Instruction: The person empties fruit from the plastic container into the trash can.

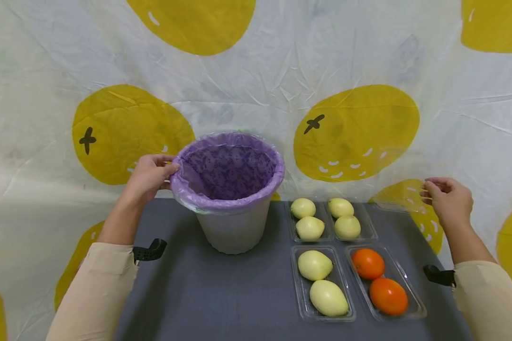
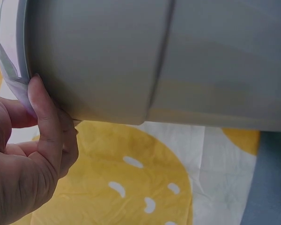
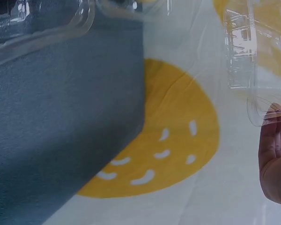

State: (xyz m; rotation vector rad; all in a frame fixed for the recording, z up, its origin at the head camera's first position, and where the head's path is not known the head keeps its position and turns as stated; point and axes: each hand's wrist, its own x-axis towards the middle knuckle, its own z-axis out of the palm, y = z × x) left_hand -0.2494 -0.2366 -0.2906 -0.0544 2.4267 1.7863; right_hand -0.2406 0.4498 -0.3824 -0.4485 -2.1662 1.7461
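My left hand (image 1: 148, 177) pinches the left rim of a whitish bin (image 1: 234, 229), thumb over the edge and fingers outside. A purple patterned bag (image 1: 230, 201) lines the bin and folds over its rim. In the left wrist view the same hand (image 2: 35, 154) grips that rim against the bin's plain outer wall (image 2: 98, 61). Off to the right, my right hand (image 1: 450, 201) is raised and pinches the edge of a clear plastic container (image 3: 241, 51). That container is see-through and faint in the head view, so its contents cannot be made out.
Pale yellow-green fruits (image 1: 315, 265) lie in pairs in three clear trays (image 1: 300, 303) right of the bin. A fourth tray (image 1: 418, 310) at the front right holds two orange fruits (image 1: 388, 296). Behind the grey table (image 1: 222, 298) hangs a fruit-printed cloth (image 1: 256, 80).
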